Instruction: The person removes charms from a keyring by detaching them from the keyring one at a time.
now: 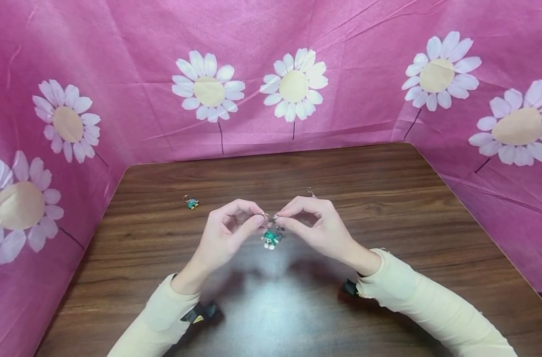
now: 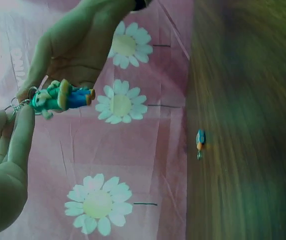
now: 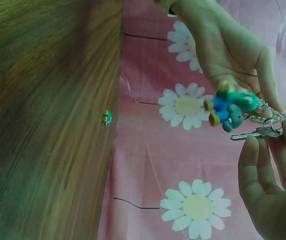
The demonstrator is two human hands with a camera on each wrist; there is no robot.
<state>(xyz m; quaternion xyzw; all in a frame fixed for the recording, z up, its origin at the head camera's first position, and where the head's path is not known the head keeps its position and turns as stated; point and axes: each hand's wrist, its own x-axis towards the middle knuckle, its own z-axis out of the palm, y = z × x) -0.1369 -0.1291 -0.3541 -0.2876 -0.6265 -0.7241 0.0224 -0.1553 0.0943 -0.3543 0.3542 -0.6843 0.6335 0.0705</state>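
Observation:
Both hands meet above the table. My left hand (image 1: 231,238) pinches the metal ring (image 1: 265,216) of a keychain between thumb and forefinger. From it dangles a small figure (image 1: 269,239) in green, blue and yellow, its chain showing in the right wrist view. Opposite, my right hand (image 1: 320,228) pinches at the same ring, with a silver key (image 3: 250,134) at its fingertips. Fingers partly cover the spot where key and ring meet.
A second keychain (image 1: 192,203) with a green figure lies on the brown wooden table (image 1: 164,248), left of the hands. Another small keychain (image 1: 310,190) is partly hidden behind the right hand. Pink cloth (image 1: 253,25) with daisies walls the table.

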